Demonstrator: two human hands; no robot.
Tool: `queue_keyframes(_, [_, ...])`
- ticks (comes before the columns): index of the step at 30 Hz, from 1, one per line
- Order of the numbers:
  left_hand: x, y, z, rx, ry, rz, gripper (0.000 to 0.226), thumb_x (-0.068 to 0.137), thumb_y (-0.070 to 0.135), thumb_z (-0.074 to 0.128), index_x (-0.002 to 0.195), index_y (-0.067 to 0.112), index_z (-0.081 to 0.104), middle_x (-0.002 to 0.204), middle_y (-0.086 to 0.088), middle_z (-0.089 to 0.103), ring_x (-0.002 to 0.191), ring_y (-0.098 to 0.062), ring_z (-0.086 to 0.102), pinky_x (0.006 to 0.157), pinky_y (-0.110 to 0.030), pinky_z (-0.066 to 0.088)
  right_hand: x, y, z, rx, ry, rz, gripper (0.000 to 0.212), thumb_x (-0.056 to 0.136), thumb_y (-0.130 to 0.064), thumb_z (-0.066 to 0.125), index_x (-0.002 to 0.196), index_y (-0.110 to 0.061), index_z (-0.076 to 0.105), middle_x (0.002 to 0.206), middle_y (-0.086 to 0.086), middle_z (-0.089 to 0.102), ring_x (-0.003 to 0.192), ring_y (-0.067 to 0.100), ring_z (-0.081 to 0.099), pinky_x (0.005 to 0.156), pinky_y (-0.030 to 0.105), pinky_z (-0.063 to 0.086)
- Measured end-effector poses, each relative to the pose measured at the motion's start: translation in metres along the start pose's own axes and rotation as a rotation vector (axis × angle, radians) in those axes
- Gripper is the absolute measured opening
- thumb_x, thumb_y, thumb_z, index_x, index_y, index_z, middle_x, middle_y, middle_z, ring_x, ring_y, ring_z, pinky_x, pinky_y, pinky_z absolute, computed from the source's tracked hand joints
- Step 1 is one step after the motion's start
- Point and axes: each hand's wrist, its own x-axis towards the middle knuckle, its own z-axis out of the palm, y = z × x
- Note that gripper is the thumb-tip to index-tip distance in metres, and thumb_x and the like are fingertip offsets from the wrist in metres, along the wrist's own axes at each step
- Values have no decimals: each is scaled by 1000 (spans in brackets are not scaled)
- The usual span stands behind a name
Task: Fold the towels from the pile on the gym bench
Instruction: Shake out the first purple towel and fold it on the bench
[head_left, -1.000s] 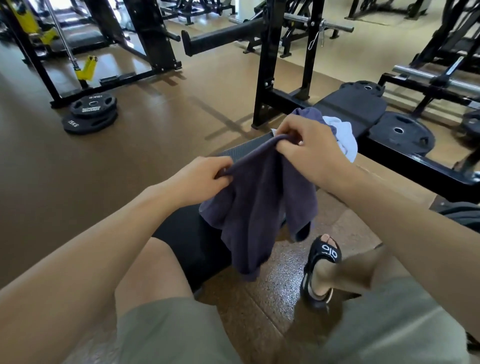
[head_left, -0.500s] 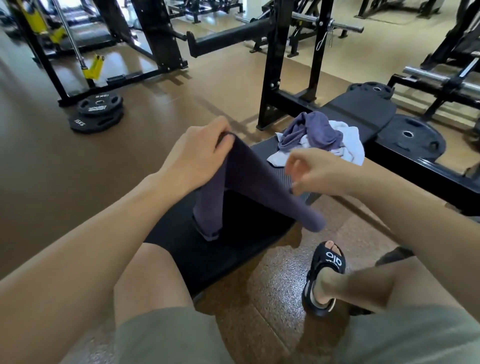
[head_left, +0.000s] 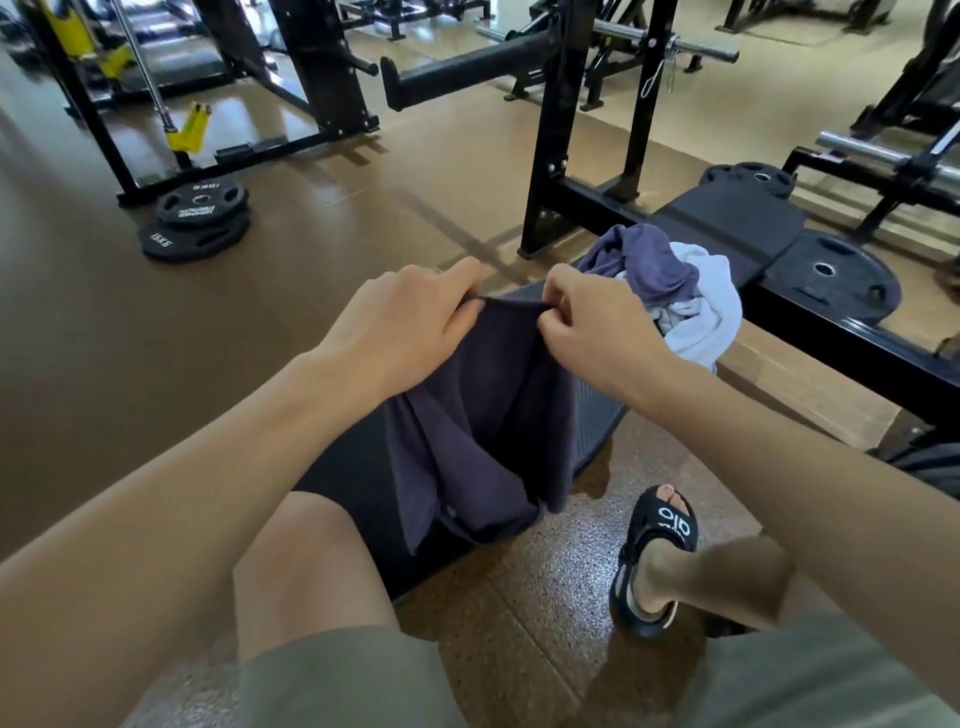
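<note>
Shorts: olive-grey woven fabric (head_left: 332, 680) over both thighs at the bottom edge.
Floor: brown speckled rubber tiles (head_left: 524, 613) underfoot, smoother tan flooring beyond.
Sandal: black moulded strap sandal (head_left: 657, 551) on the right foot, white letters "oio" across the strap.
Bench: black padded gym bench (head_left: 358, 467), with a ribbed section (head_left: 597, 415) under the right forearm.
Held towel: dark purple terry towel (head_left: 483, 426), soft and limp, hanging in loose folds from its top edge down over the bench pad.
Left hand: left hand (head_left: 400, 327) curled, fingers and thumb pinching the towel's top edge at one corner.
Right hand: right hand (head_left: 587, 317) curled, pinching the same edge just beside the left hand, the hem stretched taut between them.
Pile: crumpled heap of purple and white towels (head_left: 670, 291) farther along the bench.
Weight plates: two stacked black round plates (head_left: 197, 218) on the floor at left, marked "15KG" and, it seems, "10KG"; another black plate (head_left: 831, 278) at right.
Rack: black steel uprights (head_left: 556, 130) carrying a chrome barbell (head_left: 675, 41).
</note>
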Motion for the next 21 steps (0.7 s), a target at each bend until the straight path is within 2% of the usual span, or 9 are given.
queue_keyframes(3, [1, 3, 2, -23, 26, -3, 15, 105, 33, 43, 100, 19, 45, 84, 1, 60, 71, -33, 57, 68, -47, 51, 0, -4, 5, -6, -24, -52, 5, 83, -16, 52, 87, -13, 53, 70, 0, 57, 70, 26, 53, 64, 40, 47])
queue_keyframes(7, [2, 9, 5, -117, 53, -29, 11, 103, 29, 44, 99, 20, 42, 73, 5, 53, 68, -33, 55, 67, -48, 50, 1, -10, 13, 57, -58, -39, 6, 84, -16, 55, 89, -13, 57, 75, 1, 62, 75, 23, 55, 65, 36, 44])
queue_keyframes(12, [1, 13, 8, -151, 65, -33, 10, 103, 28, 45, 98, 20, 42, 70, 5, 51, 66, -30, 54, 65, -46, 49, 6, -11, 15, 128, -56, 10, 9, 85, -13, 56, 89, -12, 63, 69, -4, 59, 71, 17, 54, 59, 29, 37])
queue_keyframes(16, [1, 14, 8, -163, 88, -39, 10, 104, 28, 44, 98, 20, 41, 74, 2, 54, 68, -33, 55, 66, -48, 49, 5, -15, 18, 161, -147, 37, 15, 86, -25, 62, 100, -19, 61, 81, -5, 67, 78, 15, 61, 67, 32, 48])
queue_keyframes(19, [1, 17, 8, -165, 83, -34, 10, 104, 27, 43, 97, 23, 37, 77, 0, 58, 68, -33, 56, 66, -49, 50, 2, -20, 28, 180, -110, 9, 14, 84, -21, 64, 86, -13, 54, 76, -1, 61, 74, 20, 57, 65, 40, 46])
queue_keyframes(21, [0, 17, 6, -144, 84, -36, 10, 104, 27, 42, 97, 23, 35, 78, 1, 57, 68, -33, 56, 66, -49, 50, 2, -22, 28, 196, -45, 35, 13, 85, -18, 60, 80, -12, 50, 70, -1, 56, 68, 21, 53, 59, 38, 40])
